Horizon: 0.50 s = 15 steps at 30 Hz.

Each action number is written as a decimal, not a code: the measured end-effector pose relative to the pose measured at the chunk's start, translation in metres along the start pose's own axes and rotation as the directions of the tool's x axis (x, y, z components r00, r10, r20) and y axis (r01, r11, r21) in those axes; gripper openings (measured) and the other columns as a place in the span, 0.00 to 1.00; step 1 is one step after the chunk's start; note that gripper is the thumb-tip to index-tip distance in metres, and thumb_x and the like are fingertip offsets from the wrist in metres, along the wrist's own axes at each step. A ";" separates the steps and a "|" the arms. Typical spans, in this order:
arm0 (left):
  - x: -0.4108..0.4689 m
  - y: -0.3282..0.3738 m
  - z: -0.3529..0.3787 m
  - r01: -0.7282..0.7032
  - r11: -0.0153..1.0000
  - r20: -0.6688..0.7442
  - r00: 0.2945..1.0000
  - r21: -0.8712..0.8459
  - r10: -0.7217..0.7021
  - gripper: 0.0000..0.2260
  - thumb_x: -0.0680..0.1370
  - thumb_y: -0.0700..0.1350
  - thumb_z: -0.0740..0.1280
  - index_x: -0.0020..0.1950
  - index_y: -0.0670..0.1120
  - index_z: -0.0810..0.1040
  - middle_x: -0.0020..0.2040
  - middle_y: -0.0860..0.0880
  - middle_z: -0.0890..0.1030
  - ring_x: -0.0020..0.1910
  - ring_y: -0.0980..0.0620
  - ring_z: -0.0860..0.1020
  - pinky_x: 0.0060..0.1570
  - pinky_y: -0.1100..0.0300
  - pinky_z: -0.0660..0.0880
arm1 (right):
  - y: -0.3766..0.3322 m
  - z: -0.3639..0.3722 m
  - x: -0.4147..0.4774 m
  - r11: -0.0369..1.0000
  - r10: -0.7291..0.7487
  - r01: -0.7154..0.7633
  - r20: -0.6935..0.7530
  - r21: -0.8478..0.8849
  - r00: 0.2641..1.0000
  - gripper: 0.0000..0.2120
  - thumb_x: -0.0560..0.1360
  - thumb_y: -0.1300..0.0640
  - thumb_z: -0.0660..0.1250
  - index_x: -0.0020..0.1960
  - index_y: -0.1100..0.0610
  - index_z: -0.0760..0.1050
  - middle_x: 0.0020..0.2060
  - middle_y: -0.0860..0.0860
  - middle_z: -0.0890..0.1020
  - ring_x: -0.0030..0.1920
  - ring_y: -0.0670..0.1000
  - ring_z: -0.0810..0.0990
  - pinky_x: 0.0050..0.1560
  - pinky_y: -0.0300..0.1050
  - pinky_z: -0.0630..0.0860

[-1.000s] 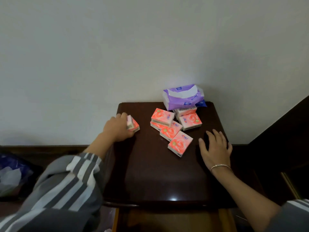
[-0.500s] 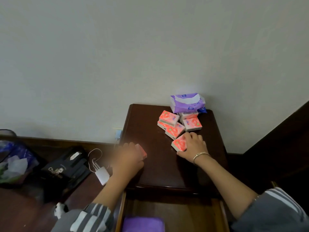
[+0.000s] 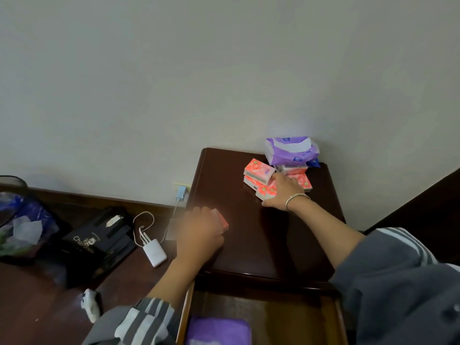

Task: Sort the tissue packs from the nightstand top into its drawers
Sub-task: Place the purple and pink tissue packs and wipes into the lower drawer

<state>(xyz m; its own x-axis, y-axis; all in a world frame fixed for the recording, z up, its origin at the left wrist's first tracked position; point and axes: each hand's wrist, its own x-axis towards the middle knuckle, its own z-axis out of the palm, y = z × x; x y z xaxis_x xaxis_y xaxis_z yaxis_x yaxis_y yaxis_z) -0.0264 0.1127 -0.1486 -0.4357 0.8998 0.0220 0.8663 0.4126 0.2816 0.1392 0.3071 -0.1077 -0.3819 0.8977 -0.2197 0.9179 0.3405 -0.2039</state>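
Far L of the nightstand (image 3: 261,276), on the floor: a bin (image 3: 15,215) w/ a blue bag in it. Next, closer to the nightstand, a black box (image 3: 95,241). Then a white charger (image 3: 154,252), its cable looping up to a plug (image 3: 181,191) in the wall just beside the nightstand's L edge. A small white thing (image 3: 90,303) lies on the floor off the nightstand's front-L corner; can't tell what it is.

L hand (image 3: 199,232), blurred, is over the nightstand's front-L part. Its fingers are curled round a pink pack (image 3: 221,220), which sticks out on the hand's R side. A grey striped sleeve (image 3: 139,324) covers that arm.

Under the nightstand's front edge the top drawer (image 3: 286,317) stands open. A purple item (image 3: 219,329) lies in its L part, cut off by the frame.

Toward the nightstand's back-R corner sits the pink pile (image 3: 257,170): several small packs, touching & partly stacked. R hand (image 3: 281,192) lies on the pile's front side, fingers fairly straight & laid over the packs. Its thumb points out along the surface (image 3: 251,227), w/ no grip visible. There's a bracelet (image 3: 297,197) on that wrist.

Behind the pile, against the wall at the nightstand's back-R corner, is a purple pack (image 3: 291,151). It's bigger than the pink ones & rests partly on one of them. R of the nightstand: a dark wood panel (image 3: 423,207).
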 end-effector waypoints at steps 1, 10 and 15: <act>0.000 0.000 0.000 -0.001 1.000 0.000 1.000 0.000 0.001 0.29 0.68 0.59 0.70 0.63 0.50 0.66 0.58 0.50 0.73 0.58 0.49 0.72 0.53 0.56 0.72 | -0.001 0.003 0.001 0.999 -0.006 0.005 -0.025 -0.037 1.000 0.41 0.60 0.42 0.75 0.66 0.50 0.60 0.64 0.53 0.70 0.63 0.57 0.71 0.61 0.55 0.71; 0.000 -0.002 -0.006 -0.027 0.999 0.003 1.000 -0.045 0.027 0.25 0.69 0.57 0.71 0.61 0.49 0.67 0.56 0.49 0.75 0.55 0.49 0.73 0.49 0.57 0.73 | 0.002 0.017 -0.034 0.991 0.102 -0.082 -0.212 0.105 0.972 0.39 0.60 0.46 0.75 0.65 0.51 0.61 0.62 0.53 0.71 0.63 0.56 0.69 0.62 0.54 0.67; -0.034 0.003 -0.018 0.062 0.971 -0.115 0.989 -0.230 -0.090 0.24 0.70 0.57 0.72 0.61 0.47 0.72 0.54 0.48 0.78 0.52 0.47 0.77 0.46 0.57 0.70 | 0.031 0.017 -0.133 0.913 0.138 0.059 -0.442 0.403 0.886 0.34 0.58 0.48 0.76 0.60 0.51 0.67 0.55 0.52 0.75 0.57 0.57 0.73 0.58 0.52 0.69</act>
<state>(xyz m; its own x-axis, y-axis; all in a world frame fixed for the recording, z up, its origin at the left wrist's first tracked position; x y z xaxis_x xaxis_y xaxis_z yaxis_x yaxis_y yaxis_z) -0.0131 0.0807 -0.1314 -0.5372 0.8367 0.1066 0.7584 0.4238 0.4952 0.2171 0.1935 -0.1006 -0.1643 0.9662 0.1986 0.7722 0.2512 -0.5836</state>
